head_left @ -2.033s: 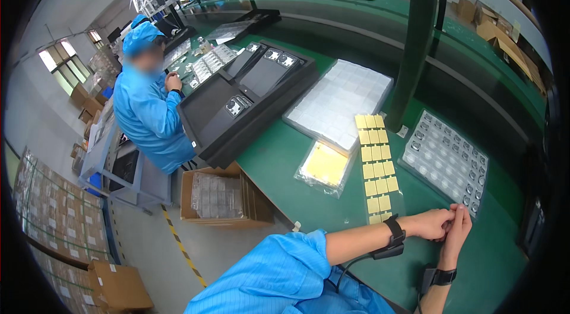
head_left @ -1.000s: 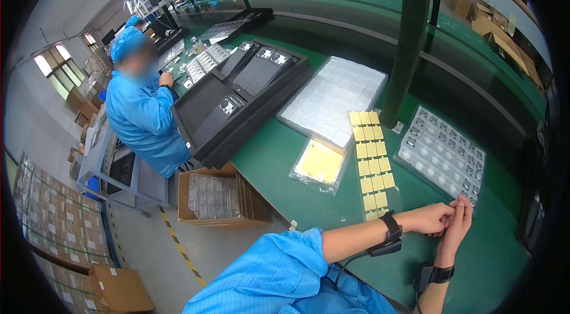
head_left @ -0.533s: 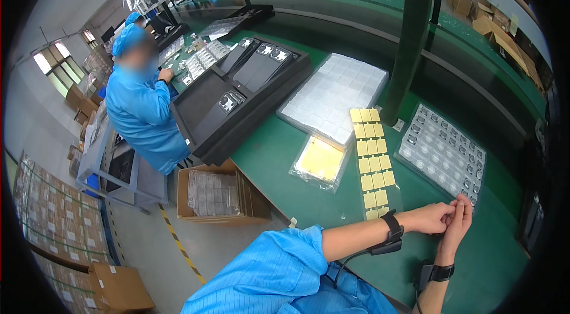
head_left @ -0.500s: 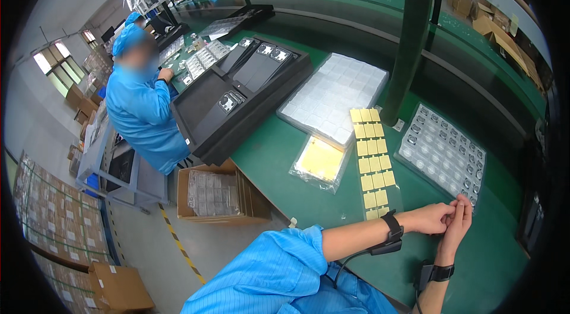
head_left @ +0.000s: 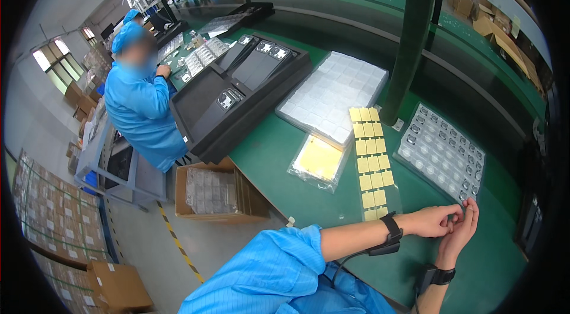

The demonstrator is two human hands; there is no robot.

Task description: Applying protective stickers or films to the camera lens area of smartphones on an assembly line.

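Observation:
My left hand (head_left: 432, 221) is closed in a pinch, its fingertips meeting my right hand (head_left: 458, 235) over the bench. The right hand's longer fingers point up, pressed together, with the thumb side against the left fingertips. Whatever lies between them is too small or hidden to make out. Just beyond the fingers is a clear plastic tray (head_left: 439, 156) with round metal-rimmed parts in some of its pockets. Left of it lies a strip of yellow square stickers (head_left: 371, 164) on clear backing, its near end close to my left wrist.
A clear bag with yellow sheets (head_left: 320, 158) lies beside a white pocketed tray (head_left: 335, 91). Farther left, a black tray (head_left: 205, 103) holds dark panels with camera-like cutouts. A green post (head_left: 411, 46) rises behind the stickers. An open carton (head_left: 252, 198) stands below the bench; a co-worker (head_left: 139, 100) sits beyond.
Both hands have shifted slightly right and nearer to me, still together at the fingertips. The co-worker's hand has moved a little. The trays and stickers stay in place.

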